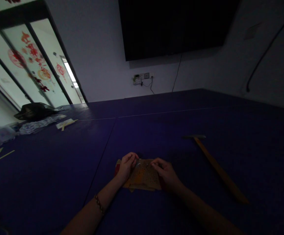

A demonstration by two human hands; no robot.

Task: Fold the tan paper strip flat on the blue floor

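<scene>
On the dark blue surface in front of me lies a flat brown piece, paper or cloth, with dark specks and an orange patch. Something red shows at its left edge. My left hand is over its upper left part, thumb and fingers pinched together. At the upper right, my right hand is closed in a similar pinch. Faint glints of a thin clear plastic piece show between the fingertips of both hands; its full outline is too dark to make out. A hammer with a wooden handle lies to the right, apart from my hands.
The blue surface runs to the wall, with seams across it. At the far left lie a dark bag, crumpled plastic and several thin yellowish strips. A black screen hangs above wall sockets with cables.
</scene>
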